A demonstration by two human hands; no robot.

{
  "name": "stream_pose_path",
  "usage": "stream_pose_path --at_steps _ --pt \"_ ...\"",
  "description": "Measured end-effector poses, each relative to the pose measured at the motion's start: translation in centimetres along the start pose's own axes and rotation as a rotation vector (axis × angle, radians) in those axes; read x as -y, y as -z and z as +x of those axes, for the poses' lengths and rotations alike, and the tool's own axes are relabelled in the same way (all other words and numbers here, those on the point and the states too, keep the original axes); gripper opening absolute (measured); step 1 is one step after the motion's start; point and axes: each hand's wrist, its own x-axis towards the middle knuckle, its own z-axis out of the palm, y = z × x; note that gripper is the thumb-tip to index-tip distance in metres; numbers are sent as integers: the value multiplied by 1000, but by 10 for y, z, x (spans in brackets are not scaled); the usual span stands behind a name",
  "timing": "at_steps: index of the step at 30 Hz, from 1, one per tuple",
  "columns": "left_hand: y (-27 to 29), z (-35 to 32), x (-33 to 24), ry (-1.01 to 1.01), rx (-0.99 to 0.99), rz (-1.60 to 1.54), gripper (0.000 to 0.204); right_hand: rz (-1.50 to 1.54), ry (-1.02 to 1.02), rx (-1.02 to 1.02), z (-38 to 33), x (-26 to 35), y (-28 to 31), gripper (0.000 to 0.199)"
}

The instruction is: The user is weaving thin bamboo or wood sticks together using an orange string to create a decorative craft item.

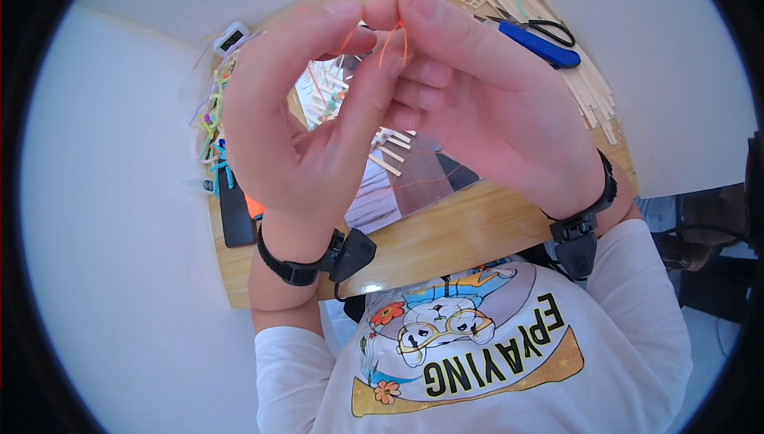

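Note:
Both hands are raised close to the camera, with their fingertips meeting above the table. A thin orange thread loops around the fingertips, and loose strands hang from it. My left hand is curled, its thumb and forefinger pinching at the thread. My right hand pinches the thread between thumb and forefinger, and its other fingers are bent behind. The fingers partly hide where the thread runs. Below them, short pale wooden sticks rest over a glossy printed sheet.
Long wooden strips lie at the right, with a blue-handled tool and black-handled scissors on them. A small white device with a display stands far left. Colourful twisted pieces and a dark flat phone-like object line the left edge.

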Motion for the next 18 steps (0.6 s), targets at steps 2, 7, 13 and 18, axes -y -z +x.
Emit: stream_pose_path --at_steps 2,7,13,18 --pt "6 0 3 -158 52 122 41 13 -13 8 0 -3 -2 32" --pt "15 6 -1 -222 162 65 36 -6 -43 -21 -4 -7 -7 30" --pt "14 -1 1 -228 100 -44 29 51 -56 39 -7 -12 -11 28" --pt "14 -2 2 -280 104 -23 25 43 -38 -12 -9 -12 -12 30"
